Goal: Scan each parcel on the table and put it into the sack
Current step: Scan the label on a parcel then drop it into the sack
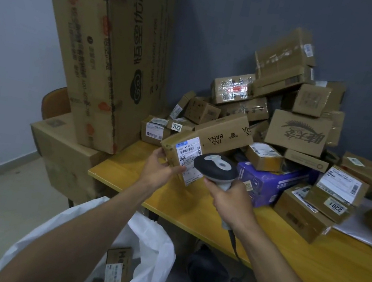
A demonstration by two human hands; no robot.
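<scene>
Above the yellow tabletop, the left hand has its grip tight on a long parcel, label turned up so the scanner squeezed in the right hand can read it, with the white sack waiting open below.

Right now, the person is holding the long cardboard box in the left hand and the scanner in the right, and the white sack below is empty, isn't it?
Not quite. The sack is not empty: the head view shows at least one labelled parcel already inside it. The rest holds: the left hand grips the long cardboard box and the right hand holds the scanner.
</scene>
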